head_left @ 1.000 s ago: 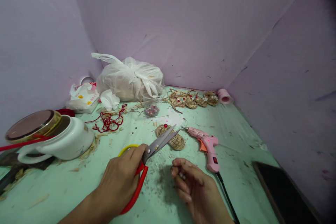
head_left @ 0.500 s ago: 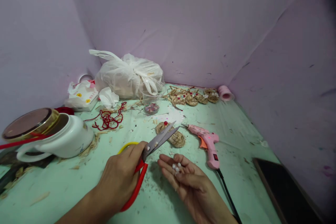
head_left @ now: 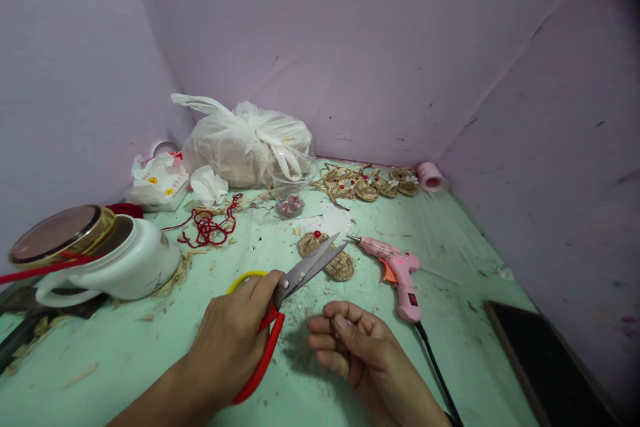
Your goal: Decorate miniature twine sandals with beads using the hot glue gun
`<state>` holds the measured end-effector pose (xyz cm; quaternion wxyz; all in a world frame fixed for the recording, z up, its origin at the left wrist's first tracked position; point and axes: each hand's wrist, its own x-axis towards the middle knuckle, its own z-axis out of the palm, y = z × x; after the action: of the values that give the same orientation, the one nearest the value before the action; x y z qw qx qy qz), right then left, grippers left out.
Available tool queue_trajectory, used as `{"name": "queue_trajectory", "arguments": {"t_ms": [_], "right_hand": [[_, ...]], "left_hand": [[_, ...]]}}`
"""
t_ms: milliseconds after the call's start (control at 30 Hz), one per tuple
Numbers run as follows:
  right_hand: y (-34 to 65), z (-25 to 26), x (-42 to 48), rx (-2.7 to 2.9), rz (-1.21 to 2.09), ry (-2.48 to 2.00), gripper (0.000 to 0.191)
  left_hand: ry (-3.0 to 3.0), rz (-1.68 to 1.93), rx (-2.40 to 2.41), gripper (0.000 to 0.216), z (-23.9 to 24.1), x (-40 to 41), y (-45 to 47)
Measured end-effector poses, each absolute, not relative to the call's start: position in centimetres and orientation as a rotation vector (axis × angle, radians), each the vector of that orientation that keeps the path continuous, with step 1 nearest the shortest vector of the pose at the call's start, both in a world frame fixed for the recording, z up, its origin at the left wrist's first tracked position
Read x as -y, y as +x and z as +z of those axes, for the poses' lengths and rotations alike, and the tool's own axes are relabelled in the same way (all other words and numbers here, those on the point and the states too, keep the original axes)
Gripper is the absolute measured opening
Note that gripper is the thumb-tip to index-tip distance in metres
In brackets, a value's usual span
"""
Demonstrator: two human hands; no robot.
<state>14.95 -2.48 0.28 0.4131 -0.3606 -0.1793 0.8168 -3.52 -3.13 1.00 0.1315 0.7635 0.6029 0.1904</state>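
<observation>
My left hand (head_left: 227, 340) is wrapped round the red and yellow handles of a pair of scissors (head_left: 313, 267). The blades point up and right, slightly apart, with small white beads resting near the pivot. My right hand (head_left: 363, 353) is beside them, palm turned up, fingers curled in and the thumb against them; the white beads it cups are nearly all hidden. Behind the blades lies a coiled twine piece (head_left: 340, 265) with a red bead (head_left: 317, 234) on top. To the right a pink glue gun (head_left: 397, 270) rests on its side, its nozzle pointing towards the scissors.
Several finished twine pieces (head_left: 375, 188) and a pink ribbon spool (head_left: 431, 177) stand at the back. A bead dish (head_left: 290, 205), red yarn (head_left: 210, 227) and a knotted plastic bag (head_left: 240, 147) are behind. A white mug (head_left: 140, 260) stands left; a dark phone (head_left: 540, 360) lies right.
My right hand's fingers have curled up and closed over the white beads, which showed in the open palm before. The left hand and scissors have hardly moved.
</observation>
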Motion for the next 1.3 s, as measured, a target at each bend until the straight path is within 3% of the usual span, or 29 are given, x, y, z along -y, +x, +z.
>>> {"name": "queue_trajectory", "arguments": {"t_ms": [267,600,967,1300], "right_hand": [[15.3,0.7,2.2,0.473,1.923,-1.005,0.026],[15.3,0.9,1.9,0.28,2.003,-1.028,0.035],[15.5,0.5,2.1,0.296,2.025,-0.954,0.025],[15.5,0.8,1.8,0.224,2.013,-0.959,0.032]], "left_hand": [[2.219,0.503,-1.776,0.032,1.5,3.1,-3.3],[2.249,0.581,-1.746,0.034,0.7,3.2,-3.5],[2.283,0.579,-1.706,0.037,0.4,3.2,-3.1],[2.319,0.589,-1.692,0.039,0.2,3.4,-3.2]]}}
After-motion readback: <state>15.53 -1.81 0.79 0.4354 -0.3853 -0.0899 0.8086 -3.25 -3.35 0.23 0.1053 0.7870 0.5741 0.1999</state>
